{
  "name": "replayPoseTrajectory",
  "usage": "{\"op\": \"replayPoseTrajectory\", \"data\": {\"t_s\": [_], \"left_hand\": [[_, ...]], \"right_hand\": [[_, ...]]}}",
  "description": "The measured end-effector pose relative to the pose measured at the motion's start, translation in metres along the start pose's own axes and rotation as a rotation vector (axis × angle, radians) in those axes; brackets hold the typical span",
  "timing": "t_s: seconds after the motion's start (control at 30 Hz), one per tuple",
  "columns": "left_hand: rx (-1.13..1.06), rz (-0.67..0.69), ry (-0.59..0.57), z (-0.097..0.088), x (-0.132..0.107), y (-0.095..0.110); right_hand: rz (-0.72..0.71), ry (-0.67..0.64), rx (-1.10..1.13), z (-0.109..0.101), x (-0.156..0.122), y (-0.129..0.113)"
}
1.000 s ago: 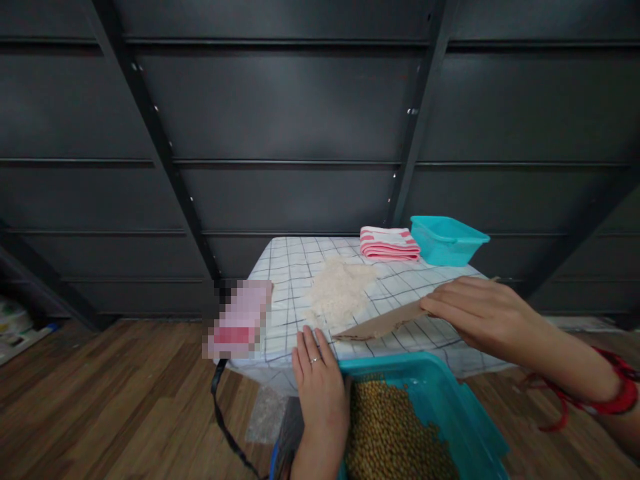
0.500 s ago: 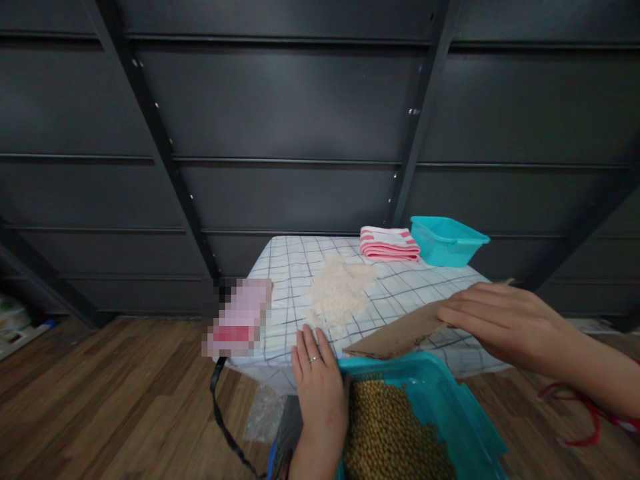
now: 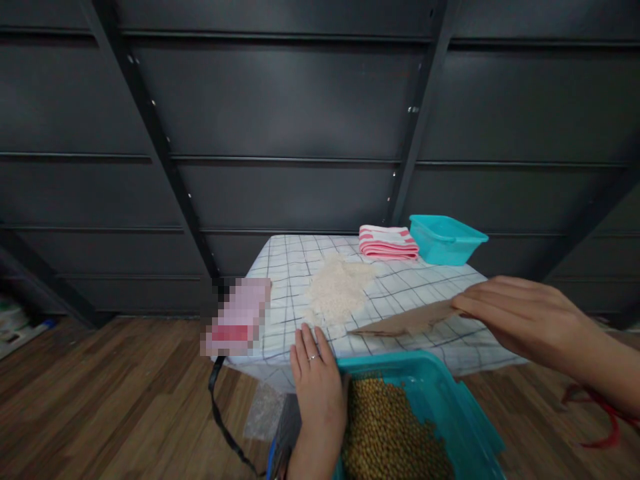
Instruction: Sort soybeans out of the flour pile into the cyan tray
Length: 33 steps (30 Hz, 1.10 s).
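Observation:
A flat piece of brown cardboard [image 3: 407,321] is pinched at its right end by my right hand [image 3: 520,308], low over the checked tablecloth. My left hand [image 3: 318,380], a ring on one finger, lies flat with fingers stretched out at the table's front edge. Beside it, at the front of the table, is a teal plastic bin [image 3: 473,413]. Small round greenish-brown beans [image 3: 395,427] fill much of its left side. Beyond my left fingertips, a pile of pale grains [image 3: 340,287] is spread on the white checked tablecloth [image 3: 287,267].
A folded pink-and-white towel [image 3: 389,242] and a smaller turquoise bin [image 3: 447,241] stand at the back right. A blurred pink object [image 3: 240,317] sits on the left edge, with a black strap [image 3: 220,420] hanging down. Dark metal panels [image 3: 295,100] rise behind the table.
My right hand has moved slightly right and away from the teal bin's rim, carrying the cardboard, which now lies flatter over the cloth. My left hand has stayed in place.

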<state>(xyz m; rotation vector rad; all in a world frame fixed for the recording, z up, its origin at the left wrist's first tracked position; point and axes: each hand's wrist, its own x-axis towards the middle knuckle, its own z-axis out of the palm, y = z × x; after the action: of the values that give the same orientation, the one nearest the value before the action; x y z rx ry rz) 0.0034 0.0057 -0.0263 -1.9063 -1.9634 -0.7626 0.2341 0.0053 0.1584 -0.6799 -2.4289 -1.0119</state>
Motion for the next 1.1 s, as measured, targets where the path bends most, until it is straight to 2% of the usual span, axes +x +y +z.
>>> {"op": "replayPoseTrajectory", "data": {"t_s": [0.1, 0.2, 0.3, 0.57, 0.73, 0.93, 1.1], "left_hand": [[-0.001, 0.004, -0.001, 0.0, 0.0, 0.0], [0.009, 0.01, 0.001, -0.002, 0.001, 0.0], [0.032, 0.011, -0.001, -0.003, 0.001, 0.0], [0.057, 0.022, -0.04, -0.013, 0.004, 0.001], [0.05, 0.005, -0.026, -0.013, 0.004, 0.002], [0.05, 0.0, 0.007, -0.006, 0.002, 0.002], [0.045, 0.008, -0.012, -0.01, 0.003, 0.001]], "right_hand": [[-0.091, -0.031, -0.025, 0.011, 0.001, -0.008], [-0.079, -0.08, -0.067, 0.024, 0.005, -0.019], [-0.091, -0.027, -0.126, 0.038, 0.013, -0.024], [-0.036, 0.023, -0.184, 0.072, 0.032, -0.012], [-0.027, 0.0, -0.191, 0.089, 0.039, -0.009], [-0.006, 0.001, -0.212, 0.09, 0.044, 0.004], [0.063, -0.055, -0.209, 0.089, 0.05, 0.022]]}}
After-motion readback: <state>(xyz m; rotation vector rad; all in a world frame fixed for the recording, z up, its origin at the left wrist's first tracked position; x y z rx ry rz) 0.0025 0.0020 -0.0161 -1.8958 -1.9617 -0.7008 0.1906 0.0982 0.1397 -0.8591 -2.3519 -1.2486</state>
